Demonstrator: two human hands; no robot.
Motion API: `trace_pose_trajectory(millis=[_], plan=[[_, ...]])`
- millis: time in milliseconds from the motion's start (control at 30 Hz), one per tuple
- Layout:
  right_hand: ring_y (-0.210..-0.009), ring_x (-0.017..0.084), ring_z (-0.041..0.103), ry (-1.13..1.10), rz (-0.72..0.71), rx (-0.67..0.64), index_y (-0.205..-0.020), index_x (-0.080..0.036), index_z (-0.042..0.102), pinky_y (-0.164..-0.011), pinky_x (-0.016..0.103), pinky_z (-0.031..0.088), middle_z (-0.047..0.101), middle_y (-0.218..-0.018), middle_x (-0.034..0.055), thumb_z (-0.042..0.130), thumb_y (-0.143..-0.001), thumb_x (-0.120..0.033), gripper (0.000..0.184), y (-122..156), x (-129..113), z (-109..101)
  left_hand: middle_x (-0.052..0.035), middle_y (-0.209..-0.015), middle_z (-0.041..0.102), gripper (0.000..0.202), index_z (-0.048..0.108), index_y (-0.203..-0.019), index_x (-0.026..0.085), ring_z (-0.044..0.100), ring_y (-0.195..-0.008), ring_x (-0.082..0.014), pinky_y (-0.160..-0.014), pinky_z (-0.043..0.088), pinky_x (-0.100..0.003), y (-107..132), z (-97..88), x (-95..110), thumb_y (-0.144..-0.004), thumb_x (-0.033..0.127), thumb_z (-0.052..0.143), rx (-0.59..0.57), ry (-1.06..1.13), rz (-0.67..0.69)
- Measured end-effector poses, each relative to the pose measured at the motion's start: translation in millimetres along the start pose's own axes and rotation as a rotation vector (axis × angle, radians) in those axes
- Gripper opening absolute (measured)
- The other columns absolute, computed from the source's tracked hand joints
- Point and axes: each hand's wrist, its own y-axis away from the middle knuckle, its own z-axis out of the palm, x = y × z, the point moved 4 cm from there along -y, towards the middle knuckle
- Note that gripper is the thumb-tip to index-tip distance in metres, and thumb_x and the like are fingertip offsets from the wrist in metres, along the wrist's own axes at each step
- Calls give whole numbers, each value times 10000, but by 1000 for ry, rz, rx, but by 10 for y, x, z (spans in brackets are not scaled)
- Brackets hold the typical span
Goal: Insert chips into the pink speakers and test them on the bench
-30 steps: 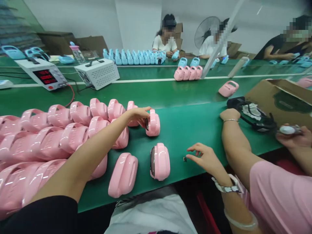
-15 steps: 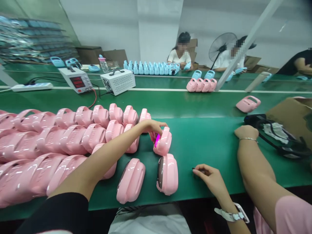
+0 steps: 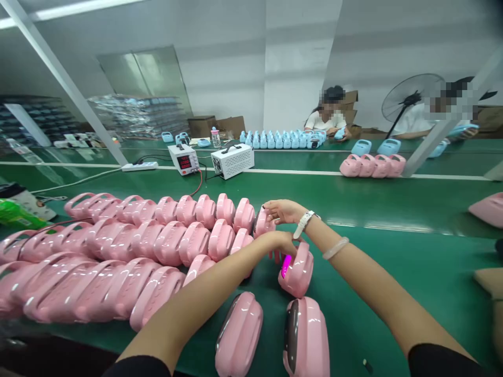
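Observation:
My left hand (image 3: 283,244) is closed on the handle side of a glossy pink handled case (image 3: 302,272) whose front panel glows magenta; its fingertips are partly hidden behind the arm and the case. Just beyond, my right hand (image 3: 286,210) reaches across with bent fingers around the top of another pink case (image 3: 264,224), at the right end of the back row. Two more pink cases with dark front panels stand nearer me, one tilted at the left (image 3: 239,335) and one at the right (image 3: 308,335). A small dark piece (image 3: 367,365) lies on the green table.
Rows of pink cases (image 3: 133,238) fill the table's left side. Behind them stand a power supply (image 3: 184,160) with red digits and a white vented box (image 3: 233,160). Across the bench, a person (image 3: 328,118) handles a blue case beside a blue row (image 3: 281,140).
My right hand has left the near right, where it pinched a small dark piece, and is now at the back row's end case. My left hand stays on the lit case. The view has swung left.

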Motion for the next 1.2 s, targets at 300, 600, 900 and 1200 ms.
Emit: trace_pose_trajectory(millis=[300,600,900,1200], plan=[[-535,73,551,-275,-98,151,-767,-129,551,-538,210,503,559,-642,-45,537,-948,-261,224,248,385,-469,-111,-814,705,221,656,-914,96,674,-677,-164,-579,524,-208,442,-610,-357,-875,226,483,427,121,62],[-578,122,641,-385,-227,365,-806,-131,628,-497,214,521,676,-719,51,617,-853,-112,52,734,571,-957,-71,-918,703,539,492,-1328,212,657,-601,-141,-646,553,-279,-432,-793,-45,-801,204,604,218,232,92],[-448,43,526,-355,-252,506,-770,-102,621,-428,141,441,580,-571,-66,661,-845,-111,86,573,1193,-982,4,-738,627,634,472,-1328,229,579,-516,-113,-588,532,-257,-638,-742,-66,-715,89,547,97,340,120],[-399,50,500,-300,-312,402,-606,-109,673,-405,173,414,628,-509,-22,851,-555,-142,187,503,1143,-1057,-41,-879,633,570,477,-1307,209,592,-602,-130,-563,527,-244,-584,-637,-96,-747,128,545,165,397,110]])
